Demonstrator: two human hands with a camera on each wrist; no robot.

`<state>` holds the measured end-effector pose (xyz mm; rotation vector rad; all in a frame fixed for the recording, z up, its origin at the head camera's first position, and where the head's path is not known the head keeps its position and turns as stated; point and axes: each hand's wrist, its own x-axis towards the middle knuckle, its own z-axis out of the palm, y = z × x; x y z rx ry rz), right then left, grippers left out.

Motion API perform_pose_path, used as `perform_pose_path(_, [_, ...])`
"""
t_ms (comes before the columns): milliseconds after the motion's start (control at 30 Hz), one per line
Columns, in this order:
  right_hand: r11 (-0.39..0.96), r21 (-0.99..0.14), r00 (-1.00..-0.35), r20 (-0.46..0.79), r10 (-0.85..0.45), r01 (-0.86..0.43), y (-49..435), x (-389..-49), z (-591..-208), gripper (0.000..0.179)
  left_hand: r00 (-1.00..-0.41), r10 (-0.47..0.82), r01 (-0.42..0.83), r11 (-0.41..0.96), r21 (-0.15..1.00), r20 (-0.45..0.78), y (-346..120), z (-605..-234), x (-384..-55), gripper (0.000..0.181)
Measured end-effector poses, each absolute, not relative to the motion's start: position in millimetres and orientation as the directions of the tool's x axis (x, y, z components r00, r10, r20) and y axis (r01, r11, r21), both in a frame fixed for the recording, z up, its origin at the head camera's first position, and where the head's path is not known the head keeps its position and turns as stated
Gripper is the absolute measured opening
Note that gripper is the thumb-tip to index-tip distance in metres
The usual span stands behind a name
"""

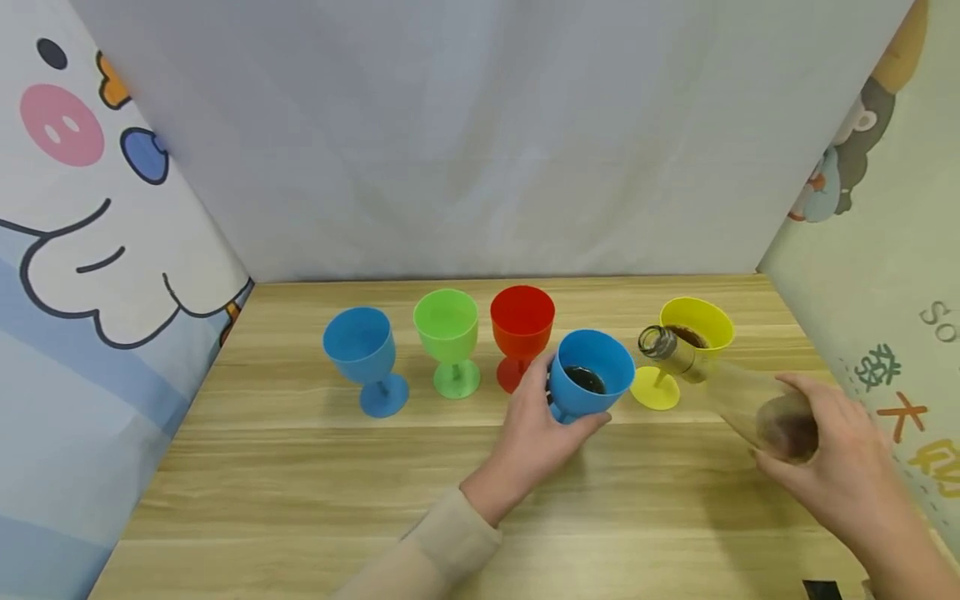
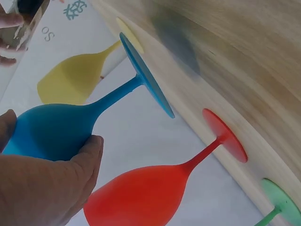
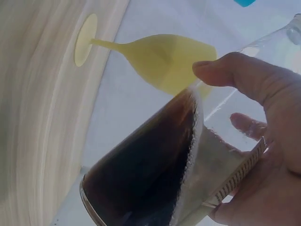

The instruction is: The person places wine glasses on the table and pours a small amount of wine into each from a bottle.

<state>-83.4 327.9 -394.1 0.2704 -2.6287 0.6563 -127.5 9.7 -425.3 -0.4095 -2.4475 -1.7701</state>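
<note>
My left hand [image 1: 534, 437] grips a blue goblet [image 1: 597, 354] round its bowl, and a little dark liquid lies inside. In the left wrist view the goblet's foot [image 2: 146, 77] is raised off the table. My right hand [image 1: 851, 454] holds a clear glass bottle [image 1: 678, 357] round its body. The bottle is tilted, its open mouth pointing left toward the blue goblet; dark, frothy-edged liquid [image 3: 146, 165] sits in its lower end in the right wrist view. Behind the bottle's neck stands a yellow goblet [image 1: 708, 318] with dark liquid in it.
A red goblet [image 1: 522, 321] stands just behind my left hand. Further left are a green goblet [image 1: 447, 329] and a second blue goblet [image 1: 362, 354], both upright on the wood-grain table [image 1: 300, 500]. A white wall backs the table, with printed panels on both sides.
</note>
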Motion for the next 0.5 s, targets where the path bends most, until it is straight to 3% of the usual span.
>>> perform_pose_path(300, [0.803,-0.533,-0.897,0.441,-0.003,-0.265,316,-77,-393,0.094,-0.968,0.155,0.237,0.287,0.928,0.199,23,-427,-140,0.084])
perform_pose_path(500, [0.748,-0.642,-0.945,0.320,0.058,-0.171,310,-72,-389,0.092,-0.970,0.150,0.227,0.296,0.928,0.190,32,-425,-149,0.084])
